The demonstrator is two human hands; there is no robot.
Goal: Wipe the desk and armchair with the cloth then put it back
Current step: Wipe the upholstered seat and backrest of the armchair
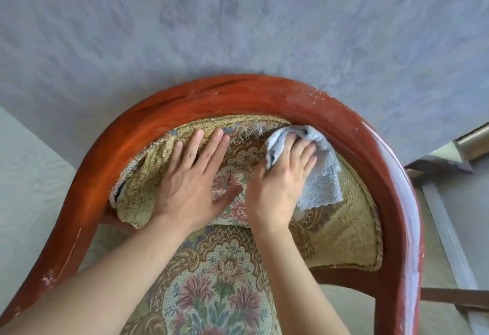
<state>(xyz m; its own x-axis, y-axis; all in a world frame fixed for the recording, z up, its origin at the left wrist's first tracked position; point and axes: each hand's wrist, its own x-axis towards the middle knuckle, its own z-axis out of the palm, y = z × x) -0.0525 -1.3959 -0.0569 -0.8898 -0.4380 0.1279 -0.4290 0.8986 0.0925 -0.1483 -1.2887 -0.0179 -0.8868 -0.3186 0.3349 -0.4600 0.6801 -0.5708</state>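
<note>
Head view: the left hand (194, 176) lies spread flat on the armchair (238, 96) backrest, while the right hand (280, 176) grips the bunched cloth (317, 170) at its two o'clock, under the wooden rim. The cloth's loose tail may snag on the torn upholstery edge (124, 181) at nine o'clock, and dust on the rim looks likely to be missed.

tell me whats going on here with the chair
A person is leaning over an armchair and wiping its upholstered backrest. The right hand presses a light blue cloth against the patterned fabric, just under the curved wooden top rail. The left hand lies flat on the backrest beside it, fingers straight, holding nothing. The top rail above the cloth shows whitish dust or scuffing. No desk is in view.
</note>
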